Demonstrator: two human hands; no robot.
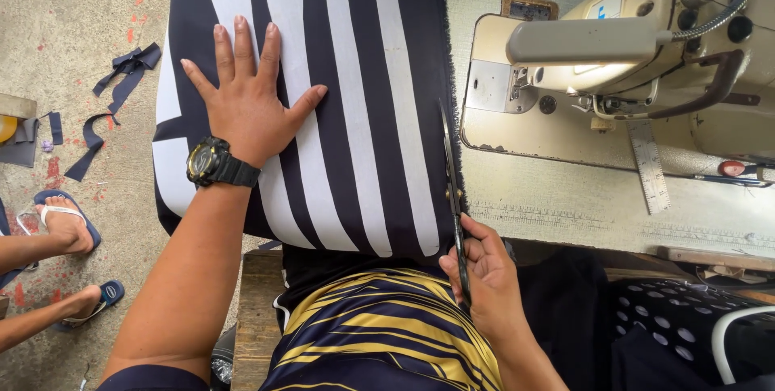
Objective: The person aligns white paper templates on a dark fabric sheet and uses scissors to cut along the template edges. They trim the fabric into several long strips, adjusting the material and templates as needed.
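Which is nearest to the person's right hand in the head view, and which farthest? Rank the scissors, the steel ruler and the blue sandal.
1. Scissors: held in the right hand, along the striped fabric's right edge.
2. Steel ruler: up and to the right, on the sewing machine table.
3. Blue sandal: far left, on the floor.

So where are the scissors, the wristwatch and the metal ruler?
scissors [449, 167], head view, on the blade
wristwatch [205, 162], head view, on the dial
metal ruler [650, 167], head view, on its middle
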